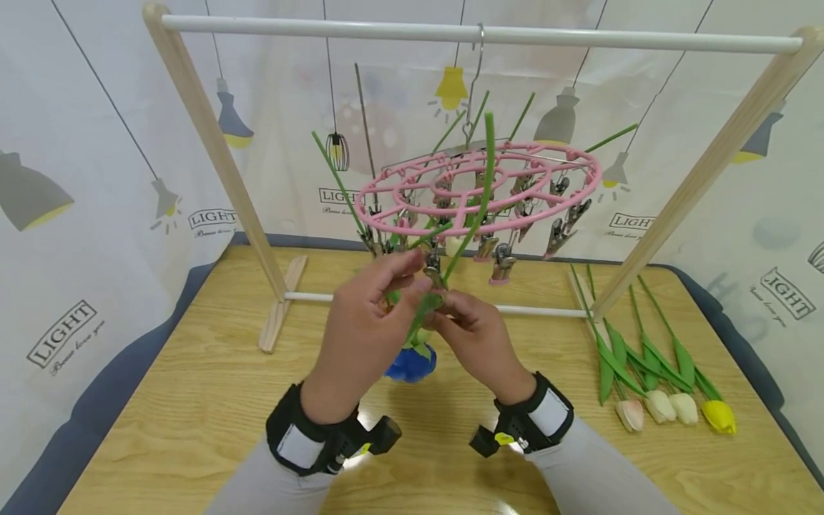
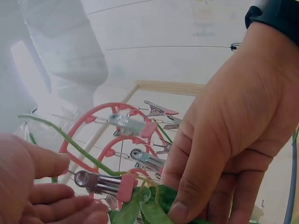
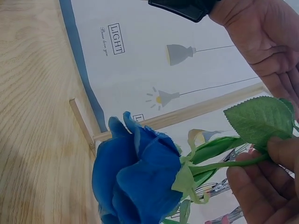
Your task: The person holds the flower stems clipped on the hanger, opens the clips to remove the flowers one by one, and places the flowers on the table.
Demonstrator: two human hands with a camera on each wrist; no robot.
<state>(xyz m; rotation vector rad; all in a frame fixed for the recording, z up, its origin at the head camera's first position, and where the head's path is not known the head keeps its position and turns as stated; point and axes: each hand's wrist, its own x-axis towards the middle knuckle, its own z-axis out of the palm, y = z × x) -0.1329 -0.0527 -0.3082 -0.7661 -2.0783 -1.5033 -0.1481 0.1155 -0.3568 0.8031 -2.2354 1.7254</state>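
Observation:
A blue artificial rose hangs head down below the hands, its green stem rising past the pink ring hanger. My right hand pinches the stem by the leaves, between thumb and fingers. At that spot a metal clip with pink tips has the stem at its jaws. The thumb and fingers of my left hand stand apart around the clip's handle end and do not appear to squeeze it. Overhead, the round pink clip hanger hangs by its hook, tilted. Leaves partly hide the clip's bite.
A white rail on wooden posts carries the hanger. Other clips dangle from the ring, some with stems that stick up. Several tulips lie at the right of the wooden table. A printed curtain stands behind.

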